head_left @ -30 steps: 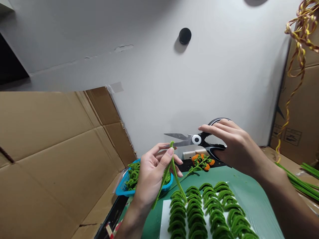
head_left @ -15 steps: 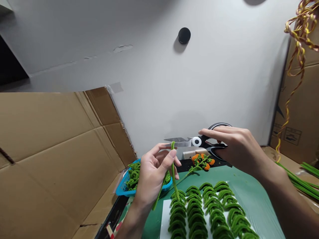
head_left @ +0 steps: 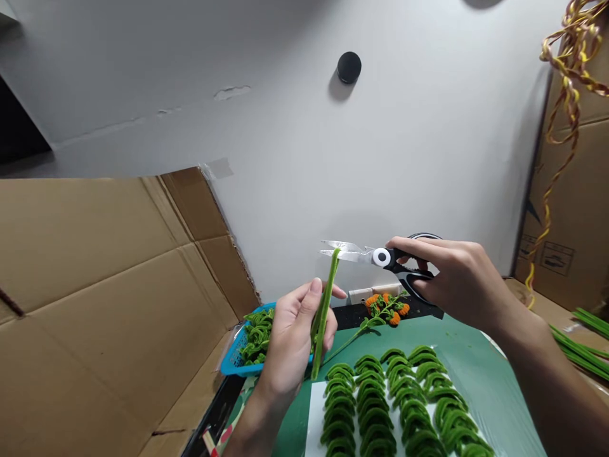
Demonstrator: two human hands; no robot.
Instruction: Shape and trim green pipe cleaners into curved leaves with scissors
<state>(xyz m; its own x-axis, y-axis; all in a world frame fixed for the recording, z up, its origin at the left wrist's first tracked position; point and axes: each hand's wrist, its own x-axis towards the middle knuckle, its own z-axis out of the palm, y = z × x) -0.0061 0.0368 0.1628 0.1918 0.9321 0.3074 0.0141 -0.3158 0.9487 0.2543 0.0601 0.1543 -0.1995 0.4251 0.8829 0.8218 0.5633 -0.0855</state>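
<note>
My left hand (head_left: pixel 299 330) pinches green fuzzy stems (head_left: pixel 325 311) between thumb and fingers, and they stand nearly upright. Black-handled scissors (head_left: pixel 382 256) are gripped by my right hand (head_left: pixel 451 270), their blades slightly parted around the upper end of the stems. Below, several rows of curled green pieces (head_left: pixel 375 406) lie on a white sheet (head_left: pixel 314 412). Behind my left hand is a blue basket (head_left: pixel 230 363) holding more green curled pieces (head_left: pixel 257 333). A sprig with orange blooms (head_left: pixel 394 317) lies beyond the rows.
A green mat (head_left: pixel 476 362) covers the table. Cardboard (head_left: pixel 104 285) stands at the left, another box (head_left: pixel 575 209) at the right. Twisted yellow-brown wire (head_left: pixel 549 197) hangs at the right above green stems (head_left: pixel 580 352). A white power strip (head_left: pixel 373 293) sits by the wall.
The green stems have straightened and their upper end has risen. The scissors have moved up and slightly right, with their blades closer together. My left hand has turned a little.
</note>
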